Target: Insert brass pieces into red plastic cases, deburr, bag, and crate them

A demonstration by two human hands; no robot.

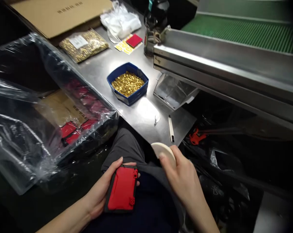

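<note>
A red rectangular case with a black rim (123, 189) lies in my left hand (101, 189), face up above my lap. The fingers curl round its back and side. My right hand (182, 173) pinches a cream-coloured round pad (164, 152), held tilted and apart from the case. Beyond it, on the metal table (98, 72), lie a white utility knife (171, 129) and a small metal piece (155, 121) that I cannot name. A blue bin (128, 101) full of small gold-coloured pieces (128, 84) stands farther back.
At left, a plastic-lined box (88, 77) holds several red and black cases (70, 129). A bag of gold pieces (84, 45), a white plastic bag (121, 22) and a dark bottle (153, 29) stand behind. A green conveyor belt (239, 30) with a metal frame rises at right.
</note>
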